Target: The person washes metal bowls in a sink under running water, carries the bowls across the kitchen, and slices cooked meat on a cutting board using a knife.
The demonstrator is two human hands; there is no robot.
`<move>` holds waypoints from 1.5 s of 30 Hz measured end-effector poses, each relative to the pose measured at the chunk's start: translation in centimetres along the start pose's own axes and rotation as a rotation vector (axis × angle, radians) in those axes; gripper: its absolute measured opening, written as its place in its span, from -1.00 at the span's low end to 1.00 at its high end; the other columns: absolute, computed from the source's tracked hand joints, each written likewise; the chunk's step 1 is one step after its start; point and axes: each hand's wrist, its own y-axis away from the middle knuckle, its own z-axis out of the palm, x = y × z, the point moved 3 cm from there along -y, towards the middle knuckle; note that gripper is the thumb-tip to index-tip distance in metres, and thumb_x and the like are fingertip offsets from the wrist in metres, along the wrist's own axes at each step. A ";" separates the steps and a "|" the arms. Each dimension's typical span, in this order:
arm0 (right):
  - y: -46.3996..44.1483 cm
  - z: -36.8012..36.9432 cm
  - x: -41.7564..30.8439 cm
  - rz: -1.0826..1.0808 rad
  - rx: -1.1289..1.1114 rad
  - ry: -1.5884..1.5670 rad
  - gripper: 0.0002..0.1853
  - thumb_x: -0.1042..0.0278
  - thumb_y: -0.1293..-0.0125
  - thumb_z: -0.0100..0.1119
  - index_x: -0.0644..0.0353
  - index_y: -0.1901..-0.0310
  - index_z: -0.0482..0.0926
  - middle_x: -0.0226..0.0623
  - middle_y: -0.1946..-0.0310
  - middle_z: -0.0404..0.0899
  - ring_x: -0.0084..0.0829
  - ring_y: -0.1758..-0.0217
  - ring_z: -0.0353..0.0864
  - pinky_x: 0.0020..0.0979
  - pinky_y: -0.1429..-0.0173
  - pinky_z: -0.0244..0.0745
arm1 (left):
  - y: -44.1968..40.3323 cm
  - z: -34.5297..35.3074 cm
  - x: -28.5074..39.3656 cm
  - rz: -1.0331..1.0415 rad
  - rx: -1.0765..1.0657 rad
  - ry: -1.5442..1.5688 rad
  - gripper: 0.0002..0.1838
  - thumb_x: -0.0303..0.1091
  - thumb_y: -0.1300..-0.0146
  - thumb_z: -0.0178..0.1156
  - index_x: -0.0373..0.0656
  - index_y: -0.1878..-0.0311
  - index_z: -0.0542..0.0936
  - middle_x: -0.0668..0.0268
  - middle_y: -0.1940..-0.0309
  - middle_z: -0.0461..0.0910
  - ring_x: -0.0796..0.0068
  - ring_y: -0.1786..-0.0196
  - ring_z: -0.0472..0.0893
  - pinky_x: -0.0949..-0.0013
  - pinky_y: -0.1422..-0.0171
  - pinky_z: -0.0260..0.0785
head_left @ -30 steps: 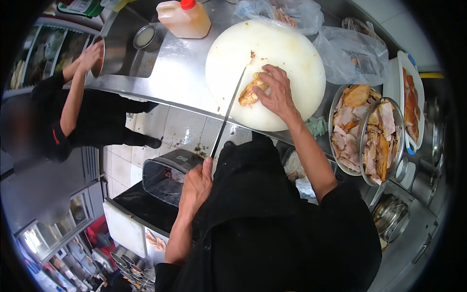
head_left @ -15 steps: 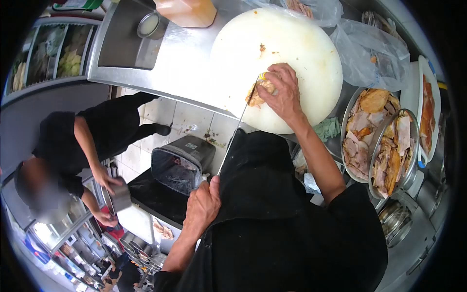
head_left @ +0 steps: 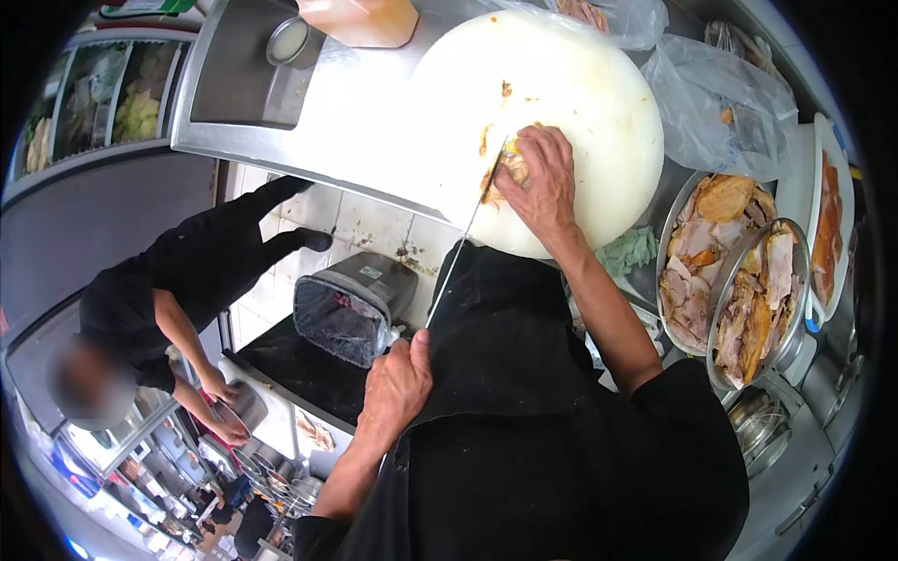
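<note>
My left hand (head_left: pixel 397 381) is closed round the handle of a long thin knife (head_left: pixel 452 265), whose blade reaches up over the round white cutting board (head_left: pixel 608 122). On the board, my right hand (head_left: pixel 541 178) presses its curled fingers on a piece of cooked meat (head_left: pixel 514 166), partly hidden under them. The blade lies against the left side of this meat. A small strip of meat (head_left: pixel 485 140) lies apart just above it, with crumbs further up.
Right of the board are two metal trays of meat (head_left: pixel 697 262) (head_left: pixel 756 299), a plastic bag (head_left: pixel 716 112) and a green cloth (head_left: pixel 629 251). A bin (head_left: pixel 355 309) stands below the counter edge. A co-worker (head_left: pixel 178 280) holds a metal pot (head_left: pixel 245 409) at the left.
The blade has come onto the meat, and a strip now lies apart from it. The view has shifted. The co-worker has moved from the sink to the lower left with the pot.
</note>
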 end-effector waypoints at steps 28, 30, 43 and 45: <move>0.2 -1.5 1.1 0.059 0.023 -0.045 -0.74 0.45 -0.20 0.28 0.28 0.07 0.59 -0.15 -0.03 0.62 -0.02 -0.16 0.46 -0.10 -0.29 0.35 | -1.4 -0.8 2.0 0.052 0.040 -0.038 -0.38 0.10 -0.54 -0.14 -0.35 0.30 0.54 -0.37 0.43 0.57 -0.48 0.22 0.57 -0.27 0.04 0.42; 0.4 -1.4 1.1 0.089 0.025 -0.064 -0.73 0.46 -0.22 0.30 0.33 0.05 0.58 -0.10 -0.03 0.62 -0.01 -0.17 0.46 -0.10 -0.32 0.34 | -1.0 0.1 1.1 0.041 0.018 -0.055 -0.38 0.10 -0.54 -0.14 -0.35 0.32 0.53 -0.37 0.43 0.57 -0.49 0.22 0.57 -0.27 0.04 0.42; 0.4 -2.1 1.8 0.090 0.096 -0.128 -0.68 0.50 -0.14 0.32 0.38 0.06 0.56 0.01 -0.03 0.58 0.02 -0.10 0.51 -0.11 -0.23 0.42 | -3.0 -1.3 2.9 0.104 0.074 0.015 -0.33 0.09 -0.54 -0.15 -0.42 0.34 0.58 -0.44 0.33 0.55 -0.49 0.12 0.55 -0.25 -0.03 0.39; 0.3 -2.0 2.1 0.102 0.105 -0.151 -0.66 0.50 -0.13 0.33 0.38 0.05 0.55 0.02 -0.03 0.57 0.02 -0.10 0.51 -0.11 -0.21 0.44 | -1.8 -0.7 2.5 0.081 0.027 -0.011 -0.35 0.06 -0.54 -0.14 -0.42 0.34 0.58 -0.44 0.34 0.55 -0.49 0.13 0.55 -0.26 -0.02 0.39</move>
